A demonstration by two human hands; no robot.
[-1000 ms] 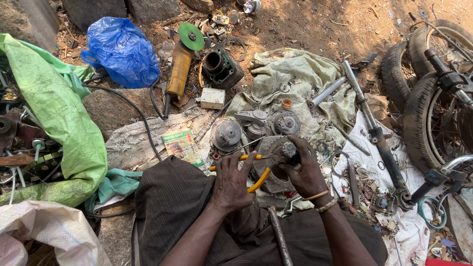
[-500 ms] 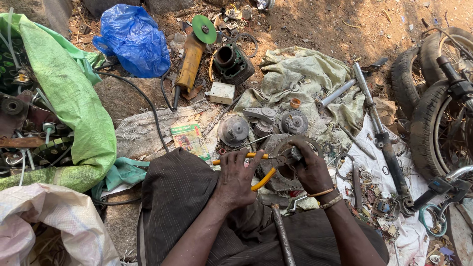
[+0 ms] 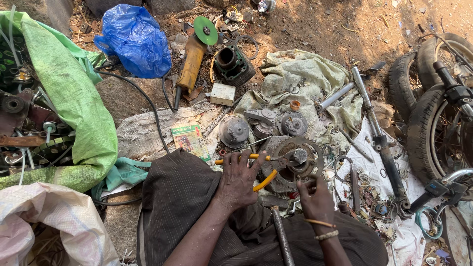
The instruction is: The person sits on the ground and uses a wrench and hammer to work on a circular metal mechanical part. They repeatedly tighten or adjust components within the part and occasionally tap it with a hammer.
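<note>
Your right hand has dropped from on top of the sprocket to its near rim, fingers pinching the edge, so the toothed, rusty ring now shows whole. Left hand grips yellow-handled pliers biting its hub. Beyond the sprocket lies the angle grinder.

Bare forearms, no sleeves, lower centre of frame. Left hand: nothing worn. Right hand: two bangles at wrist, one thin yellow-gold, one pale beaded. Dark brown pinstriped cloth over lap, creased, bottom centre. No gloves.
</note>
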